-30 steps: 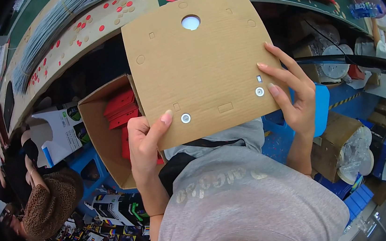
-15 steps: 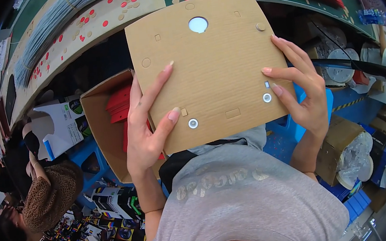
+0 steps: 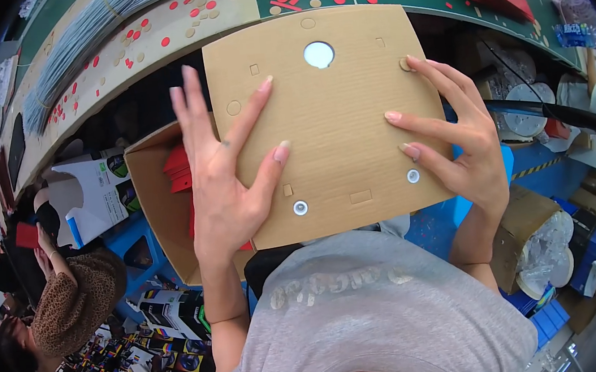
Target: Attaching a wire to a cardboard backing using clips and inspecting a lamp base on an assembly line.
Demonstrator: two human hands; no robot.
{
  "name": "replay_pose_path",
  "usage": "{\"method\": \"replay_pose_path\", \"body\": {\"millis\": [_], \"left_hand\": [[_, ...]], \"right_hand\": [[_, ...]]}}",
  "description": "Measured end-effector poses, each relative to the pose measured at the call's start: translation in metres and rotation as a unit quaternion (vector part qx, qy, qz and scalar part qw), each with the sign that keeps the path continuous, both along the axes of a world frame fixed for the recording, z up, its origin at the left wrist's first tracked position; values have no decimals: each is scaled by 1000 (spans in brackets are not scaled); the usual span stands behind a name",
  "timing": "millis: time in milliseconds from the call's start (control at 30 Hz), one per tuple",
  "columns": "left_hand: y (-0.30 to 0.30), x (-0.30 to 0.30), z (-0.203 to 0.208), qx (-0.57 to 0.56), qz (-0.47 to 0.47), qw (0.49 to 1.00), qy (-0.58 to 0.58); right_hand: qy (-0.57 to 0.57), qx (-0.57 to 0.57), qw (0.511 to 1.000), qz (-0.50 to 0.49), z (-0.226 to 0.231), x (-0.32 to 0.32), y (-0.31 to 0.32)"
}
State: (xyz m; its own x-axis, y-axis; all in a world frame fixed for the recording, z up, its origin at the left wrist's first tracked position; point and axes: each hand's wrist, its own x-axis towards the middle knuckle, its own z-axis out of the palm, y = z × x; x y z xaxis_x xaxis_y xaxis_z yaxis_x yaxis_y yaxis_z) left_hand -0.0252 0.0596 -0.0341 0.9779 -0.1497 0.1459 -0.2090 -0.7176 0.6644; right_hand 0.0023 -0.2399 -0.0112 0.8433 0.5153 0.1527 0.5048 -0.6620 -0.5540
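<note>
Right hand (image 3: pixel 463 129) nearest the small disc (image 3: pixel 404 65), at 2 o'clock

I see the right hand's fingers spread, 2 fingertips and the thumb tip on the face of the cardboard panel (image 3: pixel 328 128). The upper fingertip appears to touch the disc, which seems raised; it lies just toward 8 o'clock of that tip and, being round, has no long axis. The left hand (image 3: pixel 224 175) is fanned apart, well away from the disc: thumb and index tips on the face at 8 and 10 o'clock, 2 other fingers lifted clear beyond the edge. I can't tell what supports the panel behind.

The nearly square panel sits before the wearer, its round hole (image 3: pixel 319 54) at 12 o'clock and 2 metallic rings (image 3: pixel 300 207) at 7 and 4.

Farther out, I have a carton (image 3: pixel 151 205) of red pieces (image 3: pixel 177 171) at 8 o'clock and a worktable (image 3: pixel 240 14) at 12.
</note>
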Motion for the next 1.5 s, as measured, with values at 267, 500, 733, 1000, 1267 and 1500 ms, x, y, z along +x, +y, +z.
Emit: {"method": "replay_pose_path", "body": {"millis": [267, 500, 733, 1000, 1267, 1500], "left_hand": [[4, 6, 2, 17, -61, 997, 34], [-1, 0, 1, 41, -39, 997, 50], [-2, 11, 17, 224, -52, 973, 19], [-4, 16, 3, 126, 27, 988, -82], [-10, 20, 16, 138, -49, 988, -38], [-1, 15, 8, 138, -48, 989, -27]], "right_hand": [[-76, 34, 996, -29, -6, 36, 9], [-9, -15, 1000, -25, -15, 35, 13], [-29, -9, 999, -39, -15, 31, 12], [-60, -21, 996, -62, -15, 24, 14], [-66, -20, 995, -69, -15, 28, 10], [-162, 46, 972, -167, -25, 20, 8]]}}
